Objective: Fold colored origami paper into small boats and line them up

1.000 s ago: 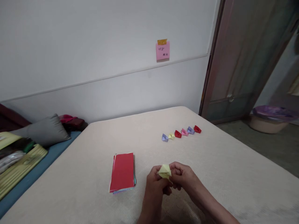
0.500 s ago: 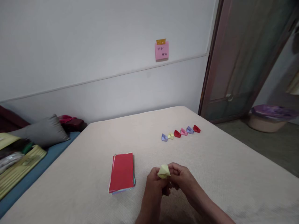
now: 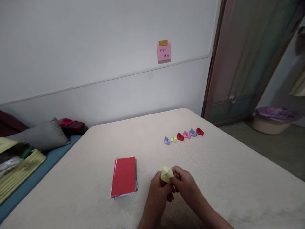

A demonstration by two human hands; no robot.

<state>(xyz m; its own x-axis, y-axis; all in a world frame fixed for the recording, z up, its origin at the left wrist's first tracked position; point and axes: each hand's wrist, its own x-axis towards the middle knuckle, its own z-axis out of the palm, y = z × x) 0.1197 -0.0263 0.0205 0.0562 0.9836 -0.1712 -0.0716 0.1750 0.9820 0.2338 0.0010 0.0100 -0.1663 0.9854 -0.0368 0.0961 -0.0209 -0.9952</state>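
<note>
A small folded piece of pale yellow paper (image 3: 167, 174) is pinched between my left hand (image 3: 157, 189) and my right hand (image 3: 185, 185), with the fingers of both hands closed around it. Its lower part is hidden by my fingers. A stack of coloured paper sheets (image 3: 123, 177), with red on top, lies on the pale mattress (image 3: 95, 168) to the left of my hands. Farther away stands a row of several small origami boats (image 3: 183, 135) in lilac, yellow, red and pink.
A grey pillow (image 3: 45, 137) and folded items lie on a blue surface at the left. A pink sticky note (image 3: 164, 52) is taped to the wall. A door (image 3: 238, 63) stands at the right, beyond a basin (image 3: 271, 124) on the floor.
The yellow paper has turned slightly between my fingers, and my right forearm has drawn in a little. The whole view has shifted slightly as my head moved.
</note>
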